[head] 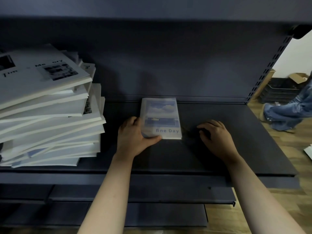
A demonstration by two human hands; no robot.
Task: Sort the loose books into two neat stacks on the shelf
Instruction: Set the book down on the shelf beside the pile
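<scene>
"fine Day" book (161, 118) lies flat, cover up, mid-shelf, its far edge close to the back panel (168, 68). Near left corner is held by the left grip (133, 137): thumb laid across the near edge, fingers curled on the left side. Right grip (215, 135) is just beside the book's right edge, fingers loosely bent on the shelf (219, 157), nothing held. A messy pile of white books (50, 107) is well apart at left, edges fanned. Likely a first stack is being started. The book should be squared to the back panel, nudged from both sides, so later copies can be laid flush.
</scene>
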